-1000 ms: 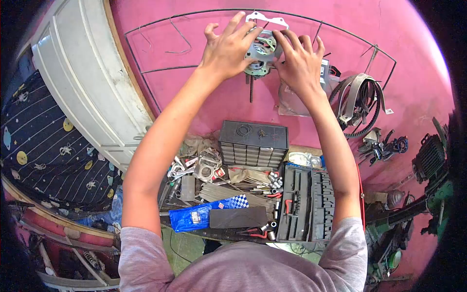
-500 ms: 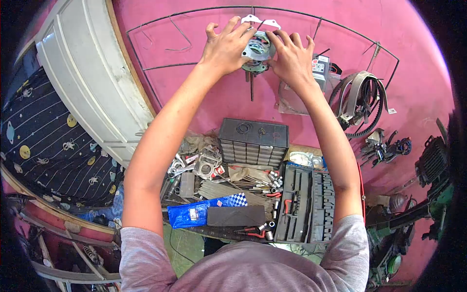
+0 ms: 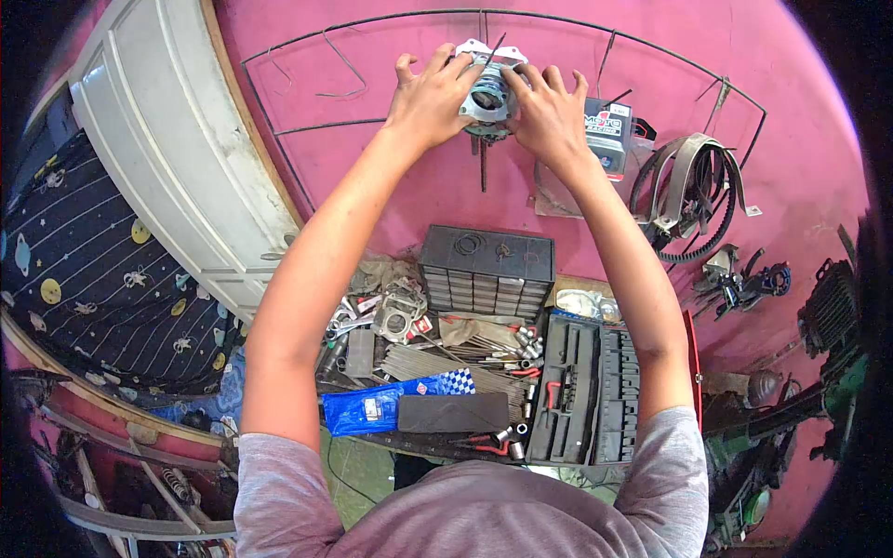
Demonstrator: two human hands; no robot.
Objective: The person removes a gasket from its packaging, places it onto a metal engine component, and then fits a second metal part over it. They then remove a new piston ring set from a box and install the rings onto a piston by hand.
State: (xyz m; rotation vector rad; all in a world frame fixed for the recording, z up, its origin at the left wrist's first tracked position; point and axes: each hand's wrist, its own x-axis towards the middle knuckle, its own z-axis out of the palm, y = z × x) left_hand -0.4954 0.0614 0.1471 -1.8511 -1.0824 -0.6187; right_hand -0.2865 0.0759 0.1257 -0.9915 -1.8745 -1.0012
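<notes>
Both arms reach up to the pink wall, where a bunch of flat metal gaskets (image 3: 486, 99) with round holes hangs from a wire hook on the rack. My left hand (image 3: 430, 100) grips the gaskets' left edge, thumb low and fingertips near the top. From the other side my right hand (image 3: 547, 113) holds their right edge between thumb and fingers. A white gasket edge shows above the fingertips, and a thin dark wire end slants up past it. Below the bunch, dark narrow pieces hang down the wall.
A bent wire rack (image 3: 372, 25) spans the wall. Right of the hands hang a boxed packet (image 3: 606, 139) and several belts (image 3: 693, 186). On the bench are a drawer cabinet (image 3: 486, 256), a blue packet (image 3: 358, 411), a dark block (image 3: 453, 413) and a tool case (image 3: 569, 418). A white door (image 3: 177, 121) stands left.
The gaskets have tilted and closed up between my hands, and the white one at the top sits lower, against the others. My right hand has shifted slightly left.
</notes>
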